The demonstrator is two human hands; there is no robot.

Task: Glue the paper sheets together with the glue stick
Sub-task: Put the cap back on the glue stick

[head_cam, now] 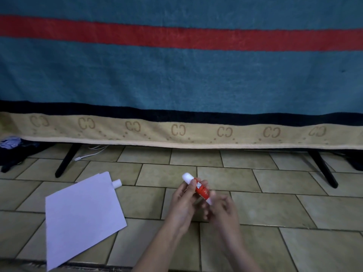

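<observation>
Both hands are up over the tiled floor (275,179), busy with the glue stick (198,188). The left hand (183,201) has its fingers curled round the red middle of the tube, thumb side toward the white upper end, which sticks out up and to the left, tilted. The right hand (221,208) sits at the lower white end of the stick; it is blurred, its fingers bent in toward that end, and I cannot tell whether they actually pinch the base or only touch it. The stick is in the air between the two hands, not resting on anything. Its top looks plain white and rounded; whether that is the glue itself or a cover I cannot say. Off to the left the paper (82,214) lies flat on the tiles, turned at an angle, and at its far corner a second sheet edge peeks out from under the top one. Just beside that far corner, touching or nearly touching the paper's edge, lies a small white cap (116,183) on its side. Beyond all this a big blanket (176,79), blue with a red stripe and a tan border, hangs down to near the floor, with two black slanted legs (66,160) showing under it and a white cable (88,154) near the left one.
</observation>
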